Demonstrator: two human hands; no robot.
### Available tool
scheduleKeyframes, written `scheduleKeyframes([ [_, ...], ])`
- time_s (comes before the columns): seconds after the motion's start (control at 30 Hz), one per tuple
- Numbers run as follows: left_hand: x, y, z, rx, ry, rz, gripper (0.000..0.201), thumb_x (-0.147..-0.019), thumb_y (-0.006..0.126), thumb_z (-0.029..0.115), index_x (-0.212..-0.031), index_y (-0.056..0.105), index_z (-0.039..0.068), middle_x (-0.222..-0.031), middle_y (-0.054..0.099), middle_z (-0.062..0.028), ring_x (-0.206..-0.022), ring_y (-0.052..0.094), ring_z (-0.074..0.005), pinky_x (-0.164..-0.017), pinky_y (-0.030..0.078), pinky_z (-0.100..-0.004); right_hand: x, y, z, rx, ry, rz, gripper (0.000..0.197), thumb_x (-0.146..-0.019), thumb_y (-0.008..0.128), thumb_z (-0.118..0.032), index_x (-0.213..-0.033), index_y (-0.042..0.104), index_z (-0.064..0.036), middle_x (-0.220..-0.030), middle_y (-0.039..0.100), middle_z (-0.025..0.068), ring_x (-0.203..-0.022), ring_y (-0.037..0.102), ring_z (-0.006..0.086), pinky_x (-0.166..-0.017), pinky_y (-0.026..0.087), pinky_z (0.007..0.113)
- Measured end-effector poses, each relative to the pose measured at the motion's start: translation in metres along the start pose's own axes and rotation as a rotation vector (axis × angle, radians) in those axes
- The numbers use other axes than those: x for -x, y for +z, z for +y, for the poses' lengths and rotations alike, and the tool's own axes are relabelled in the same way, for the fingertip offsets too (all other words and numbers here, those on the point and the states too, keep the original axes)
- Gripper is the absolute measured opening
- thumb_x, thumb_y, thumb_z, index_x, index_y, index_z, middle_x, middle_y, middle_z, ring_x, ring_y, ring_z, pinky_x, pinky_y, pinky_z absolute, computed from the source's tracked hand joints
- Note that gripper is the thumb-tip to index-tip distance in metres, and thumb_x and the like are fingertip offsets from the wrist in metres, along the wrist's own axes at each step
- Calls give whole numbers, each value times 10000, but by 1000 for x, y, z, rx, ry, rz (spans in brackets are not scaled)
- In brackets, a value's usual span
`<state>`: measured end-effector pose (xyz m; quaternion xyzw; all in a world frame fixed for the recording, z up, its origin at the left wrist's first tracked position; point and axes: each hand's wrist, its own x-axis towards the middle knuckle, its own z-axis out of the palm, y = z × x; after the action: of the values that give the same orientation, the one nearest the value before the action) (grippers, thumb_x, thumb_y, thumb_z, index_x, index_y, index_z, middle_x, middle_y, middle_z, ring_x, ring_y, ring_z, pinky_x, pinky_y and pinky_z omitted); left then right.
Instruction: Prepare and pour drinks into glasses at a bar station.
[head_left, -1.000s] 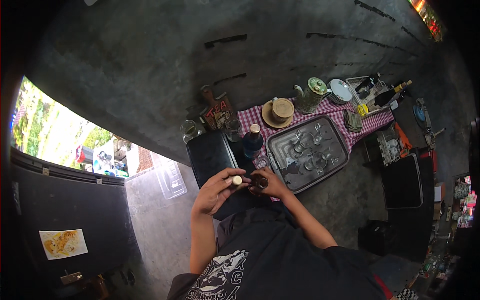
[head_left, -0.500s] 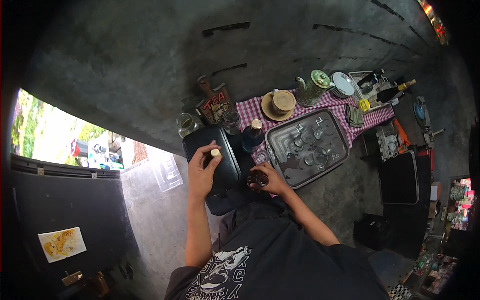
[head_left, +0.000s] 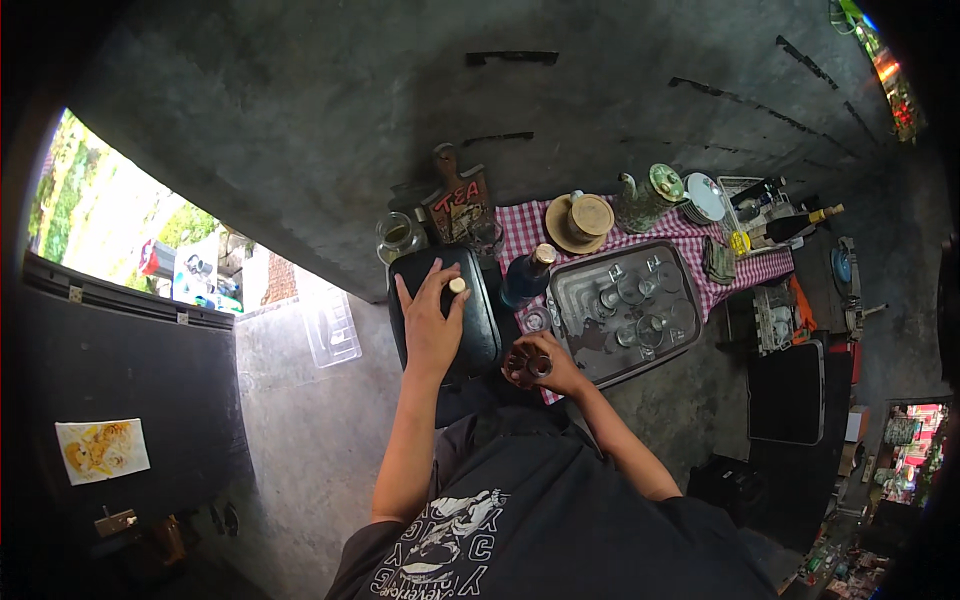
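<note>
My left hand (head_left: 430,325) pinches a small pale cork stopper (head_left: 457,285) between thumb and fingertips, its other fingers spread. It hovers over a black, rounded rectangular case or lid (head_left: 480,325). Nearer to me, my right hand (head_left: 558,368) is wrapped round a dark brown glass vessel (head_left: 526,365); whether it is a bottle or a tumbler I cannot tell. Between the hands and slightly farther off stands a dark blue bottle (head_left: 524,280) with a cork-coloured top. A small clear glass (head_left: 537,319) sits beside that bottle, close to the right hand.
A dark, wet tray (head_left: 580,345) with several glass cups lies on a checked cloth (head_left: 520,220). Behind are a lidded cup on a saucer (head_left: 588,220), a green enamel pot (head_left: 645,205), plates (head_left: 706,198) and a bottle rack (head_left: 750,205). A glass jar (head_left: 397,238) stands by a wooden sign (head_left: 460,205).
The view has shifted, so the table appears farther right. My left hand has moved slightly away from me with the stopper, fingers more spread. The brown vessel shows more of its opening.
</note>
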<state>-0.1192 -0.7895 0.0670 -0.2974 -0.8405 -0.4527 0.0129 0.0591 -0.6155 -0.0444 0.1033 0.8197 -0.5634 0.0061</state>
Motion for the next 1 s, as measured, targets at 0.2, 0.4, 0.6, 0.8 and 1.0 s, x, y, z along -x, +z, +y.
scheduleKeyframes([
  [0.2,-15,-6,-5,-2,-23,6,262,-899,632,116,-1150,584,58,-1192,656,-95,-1263,530,-279,-1177,151,-531,0,2,-1,-10,19,9,656,-655,884,-295,-1210,597,-96,-1179,548,118,-1130,551,273,-983,451,367],
  [0.4,-16,-9,-13,6,-22,26,273,-905,608,94,-1171,580,38,-1194,641,-142,-1224,545,-309,-1149,257,-503,1,5,-3,-15,46,42,643,-662,871,-303,-1207,598,-100,-1168,557,118,-1129,549,285,-988,446,365],
  [0.6,-18,-6,-17,-28,1,96,295,-901,612,101,-1186,580,33,-1185,637,-157,-1164,566,-328,-1132,306,-470,0,4,-1,15,31,46,635,-661,865,-289,-1206,599,-102,-1170,556,118,-1121,556,290,-975,455,367],
  [0.8,-17,-3,-20,-55,35,119,304,-891,617,102,-1183,581,26,-1176,639,-152,-1149,570,-327,-1128,313,-466,2,5,-2,21,26,41,630,-668,863,-306,-1203,601,-100,-1174,557,118,-1100,575,286,-967,461,364],
  [1.0,-17,-3,-17,-41,24,125,316,-879,634,112,-1185,581,54,-1162,632,-166,-1177,535,-387,-1130,314,-470,1,5,-1,21,23,39,633,-671,860,-321,-1205,601,-99,-1159,570,118,-1106,580,282,-963,461,370],
])
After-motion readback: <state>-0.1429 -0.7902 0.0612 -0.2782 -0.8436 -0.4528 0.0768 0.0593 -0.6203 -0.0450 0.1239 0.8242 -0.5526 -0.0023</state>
